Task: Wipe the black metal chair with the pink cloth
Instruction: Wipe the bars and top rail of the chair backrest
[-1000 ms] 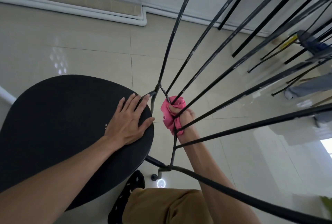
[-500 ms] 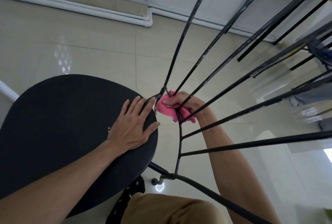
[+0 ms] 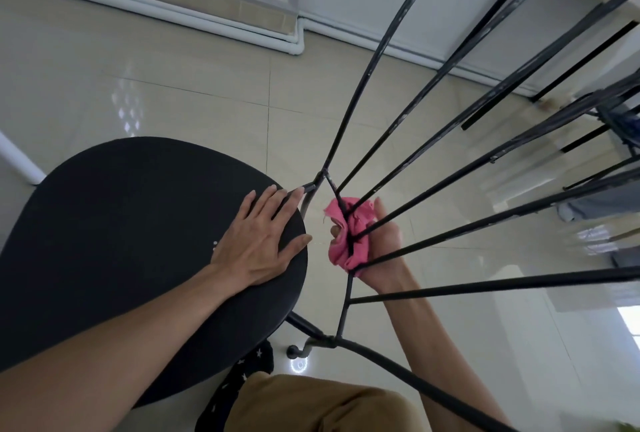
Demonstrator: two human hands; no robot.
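- Left hand [image 3: 258, 234] lies flat and open on the black metal chair [image 3: 121, 241] seat.
- Right hand [image 3: 379, 251] grips the pink cloth [image 3: 349, 241], bunched around the lower backrest rods.
- Upper rods look scuffed and probably remain to wipe.

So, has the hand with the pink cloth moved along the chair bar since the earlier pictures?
Yes. The right hand with the pink cloth has slid down the back bar, away from the top joint it was wiping half a second ago.
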